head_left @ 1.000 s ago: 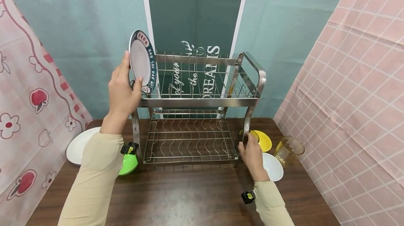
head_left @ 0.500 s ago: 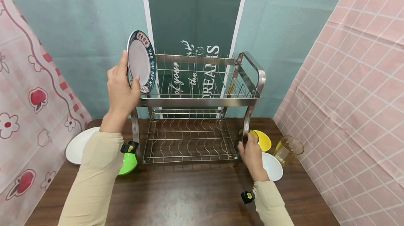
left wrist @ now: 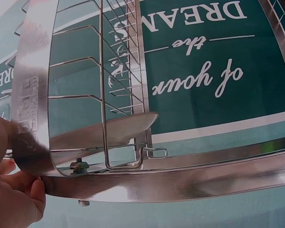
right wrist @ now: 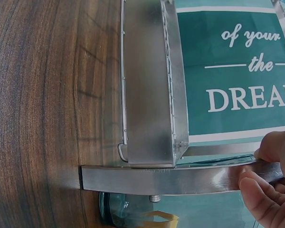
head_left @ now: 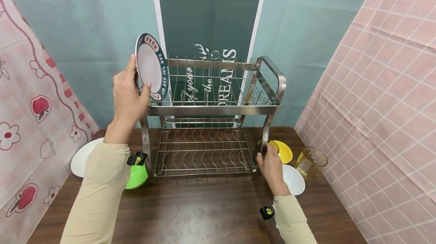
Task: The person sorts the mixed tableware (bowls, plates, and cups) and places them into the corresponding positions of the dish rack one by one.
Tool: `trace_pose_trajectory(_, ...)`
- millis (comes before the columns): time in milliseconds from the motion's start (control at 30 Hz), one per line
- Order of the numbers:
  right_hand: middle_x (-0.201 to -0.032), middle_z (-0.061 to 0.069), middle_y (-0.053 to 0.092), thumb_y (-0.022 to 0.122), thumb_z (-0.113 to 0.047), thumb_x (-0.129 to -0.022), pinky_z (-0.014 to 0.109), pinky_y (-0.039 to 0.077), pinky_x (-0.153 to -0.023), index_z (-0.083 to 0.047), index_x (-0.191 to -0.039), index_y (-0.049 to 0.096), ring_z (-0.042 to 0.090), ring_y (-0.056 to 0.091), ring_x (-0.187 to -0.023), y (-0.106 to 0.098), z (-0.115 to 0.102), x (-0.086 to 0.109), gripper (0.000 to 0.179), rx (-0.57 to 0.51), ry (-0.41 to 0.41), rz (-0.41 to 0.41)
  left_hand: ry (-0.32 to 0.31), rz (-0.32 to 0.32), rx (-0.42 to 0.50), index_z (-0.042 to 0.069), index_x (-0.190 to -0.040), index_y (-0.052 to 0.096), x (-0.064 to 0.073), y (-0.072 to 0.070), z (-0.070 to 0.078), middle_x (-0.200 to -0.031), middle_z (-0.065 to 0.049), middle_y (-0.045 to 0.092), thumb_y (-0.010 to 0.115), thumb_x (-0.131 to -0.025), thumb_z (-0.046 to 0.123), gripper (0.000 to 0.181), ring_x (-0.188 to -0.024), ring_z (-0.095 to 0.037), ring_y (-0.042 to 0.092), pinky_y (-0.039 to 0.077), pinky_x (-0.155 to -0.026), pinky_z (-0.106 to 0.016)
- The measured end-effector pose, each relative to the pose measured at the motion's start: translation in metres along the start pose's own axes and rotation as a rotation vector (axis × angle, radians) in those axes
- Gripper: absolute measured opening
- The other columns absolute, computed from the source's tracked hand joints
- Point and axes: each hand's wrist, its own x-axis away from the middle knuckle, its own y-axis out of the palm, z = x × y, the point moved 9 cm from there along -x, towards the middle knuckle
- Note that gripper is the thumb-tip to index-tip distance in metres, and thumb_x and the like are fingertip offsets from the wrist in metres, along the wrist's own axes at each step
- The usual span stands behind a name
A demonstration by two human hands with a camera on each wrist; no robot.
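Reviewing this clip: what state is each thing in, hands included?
Rack: standing upright on the table
Plate: on edge, tilted, at the rack's upper left end
Left hand: gripping the rack's upper left end
Right hand: gripping the rack's right leg
Glass: upright
White bowl: partly hidden
Yellow bowl: partly hidden
Green bowl: partly hidden
White dish: partly hidden

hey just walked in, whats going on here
A person's left hand holds a dark-rimmed plate on edge at the left end of the upper tier of a steel dish rack. The right hand grips the rack's right front leg. A white plate and green bowl sit to the left; a yellow bowl, white bowl and amber glass sit to the right.
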Motion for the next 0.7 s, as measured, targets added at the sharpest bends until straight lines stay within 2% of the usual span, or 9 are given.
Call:
trace_pose_trajectory(200,-0.096,0.027,0.052,0.066,-0.008,-0.083,0.055,0.046,-0.066,0.009,-0.111,0.047,0.045,0.057,-0.079,0.0005,-0.0001,0.0001,0.037,0.003,0.004,-0.011,0.027,0.0,0.004,0.003,-0.141,0.037,0.0003,-0.0016,0.0015,-0.124,-0.023,0.053,0.066,-0.081,0.0,0.067,-0.111,-0.041,0.04,0.034,-0.087,-0.054)
trace_pose_trajectory(567,-0.093,0.026,0.052,0.066,-0.007,-0.083,0.054,0.047,-0.064,0.008,-0.109,0.047,0.044,0.057,-0.075,0.0006,-0.0011,0.0012,0.036,0.006,-0.011,-0.002,-0.029,-0.026,0.017,0.004,-0.142,0.034,0.0005,-0.0012,-0.0014,-0.122,-0.02,0.054,0.069,-0.08,0.004,0.071,-0.114,-0.037,0.039,0.033,-0.089,-0.05)
trace_pose_trajectory(700,-0.094,0.026,0.052,0.066,-0.007,-0.083,0.054,0.047,-0.064,0.008,-0.11,0.047,0.044,0.057,-0.076,0.0008,-0.0012,0.0007,0.036,0.009,-0.008,-0.008,-0.029,-0.029,0.018,0.002,-0.141,0.034,0.0008,-0.0007,-0.0005,-0.124,-0.02,0.052,0.07,-0.08,0.004,0.071,-0.115,-0.037,0.038,0.032,-0.091,-0.05)
